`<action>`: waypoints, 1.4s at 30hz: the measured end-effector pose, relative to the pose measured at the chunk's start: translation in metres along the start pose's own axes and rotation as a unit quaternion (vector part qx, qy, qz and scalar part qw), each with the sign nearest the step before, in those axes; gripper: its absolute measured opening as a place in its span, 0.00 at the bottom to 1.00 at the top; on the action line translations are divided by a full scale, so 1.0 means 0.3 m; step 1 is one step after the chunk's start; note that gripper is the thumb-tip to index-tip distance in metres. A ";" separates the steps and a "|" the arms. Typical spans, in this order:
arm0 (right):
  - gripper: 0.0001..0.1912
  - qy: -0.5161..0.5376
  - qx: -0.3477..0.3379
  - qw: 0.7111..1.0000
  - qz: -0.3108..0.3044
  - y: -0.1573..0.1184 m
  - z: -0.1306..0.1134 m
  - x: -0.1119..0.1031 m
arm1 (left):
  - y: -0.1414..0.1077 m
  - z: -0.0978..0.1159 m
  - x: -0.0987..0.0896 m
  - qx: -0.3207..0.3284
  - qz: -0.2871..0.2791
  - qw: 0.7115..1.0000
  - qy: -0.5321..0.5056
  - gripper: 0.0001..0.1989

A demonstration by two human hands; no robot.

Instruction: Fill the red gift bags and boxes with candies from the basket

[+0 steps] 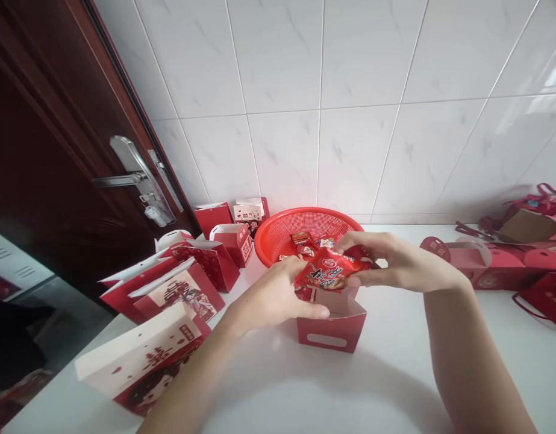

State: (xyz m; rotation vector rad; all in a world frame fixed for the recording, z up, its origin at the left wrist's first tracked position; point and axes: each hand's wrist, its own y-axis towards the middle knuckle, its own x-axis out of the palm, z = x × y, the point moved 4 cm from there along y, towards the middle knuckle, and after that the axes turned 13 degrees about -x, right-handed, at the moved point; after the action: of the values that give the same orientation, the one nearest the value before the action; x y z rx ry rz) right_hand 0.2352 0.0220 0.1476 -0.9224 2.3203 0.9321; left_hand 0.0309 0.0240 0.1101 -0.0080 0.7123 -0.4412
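My right hand is closed on a red snack packet, pinching its right end with thumb and fingers. The packet is held above a small open red gift box with a slot in its front. My left hand is at the box's left side. Its thumb reaches over the opening, apart from the fingers, whose tips meet the packet's left end and are partly hidden. Some red wrapping shows between thumb and fingers. Directly behind, a red plastic basket contains several wrapped snacks.
Several red and cream gift boxes stand along the table's left side. More red boxes and a red bag lie at the right. A tiled wall closes off the back, and a dark door is at the left.
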 end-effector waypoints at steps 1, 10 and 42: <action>0.12 -0.029 0.014 0.999 -0.024 -0.002 -0.001 0.006 | 0.002 0.000 -0.002 -0.004 0.000 1.000 0.003 0.30; 0.07 -0.081 0.081 0.990 -0.085 -0.018 -0.028 0.012 | 0.015 0.004 0.005 0.021 -0.015 0.997 0.067 0.14; 0.06 -0.156 0.151 0.976 0.009 -0.042 -0.030 -0.012 | 0.008 -0.006 0.000 0.042 -0.038 0.998 0.014 0.33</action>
State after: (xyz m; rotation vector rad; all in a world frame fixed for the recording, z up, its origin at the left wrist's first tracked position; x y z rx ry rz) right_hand 0.2454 0.0100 0.1506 -0.5849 2.1228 0.6511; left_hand 0.0306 0.0263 0.1084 0.0509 0.7214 -0.5444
